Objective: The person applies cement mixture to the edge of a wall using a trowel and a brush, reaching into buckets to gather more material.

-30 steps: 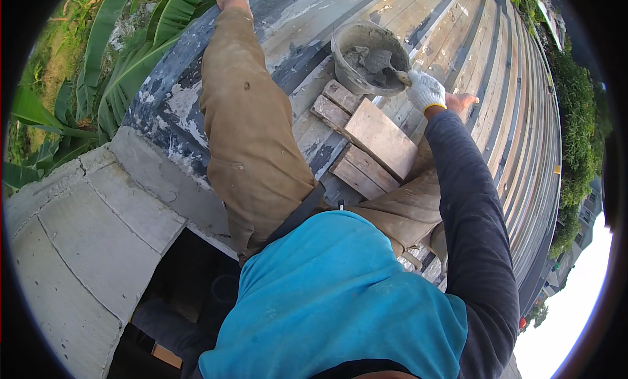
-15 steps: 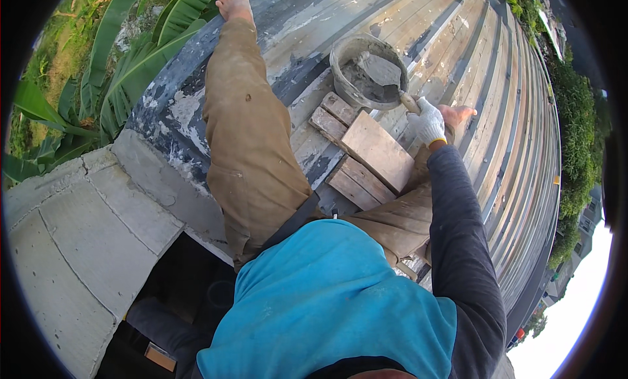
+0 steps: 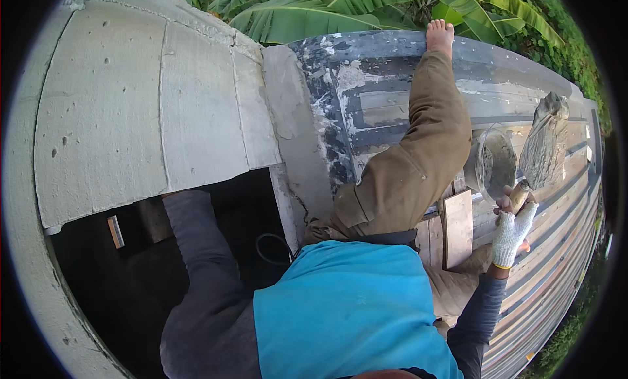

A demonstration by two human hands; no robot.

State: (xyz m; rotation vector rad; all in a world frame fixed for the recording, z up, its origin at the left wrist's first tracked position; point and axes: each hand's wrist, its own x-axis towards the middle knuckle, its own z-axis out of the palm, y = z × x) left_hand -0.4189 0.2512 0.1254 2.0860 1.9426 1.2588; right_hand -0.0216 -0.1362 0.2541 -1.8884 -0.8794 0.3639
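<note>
In my right hand [image 3: 515, 230], wearing a white fingerless-looking glove, is a trowel [image 3: 521, 193], gripped by its wooden handle. Wet grey mortar [image 3: 547, 140] covers its blade, raised to the right of a round bucket [image 3: 481, 160]. More mortar [image 3: 498, 162] lies inside that bucket. My left arm [image 3: 199, 232] reaches down through a dark opening and up to the edge of the concrete slab [image 3: 206, 110]. Only a sliver of skin shows at that edge; the slab hides the fingers of my left hand.
Wooden boards [image 3: 457, 228] lie beside my bent leg, on the ribbed metal roof [image 3: 549, 248]. My other leg [image 3: 425, 137] stretches to the roof's far edge, the bare foot [image 3: 440, 37] near banana leaves [image 3: 294, 19]. A rough mortar strip [image 3: 297, 130] borders the slab.
My view has swung left, bringing more of the slab and opening in. My right hand has lifted the trowel out of the bucket with a load of mortar on it.
</note>
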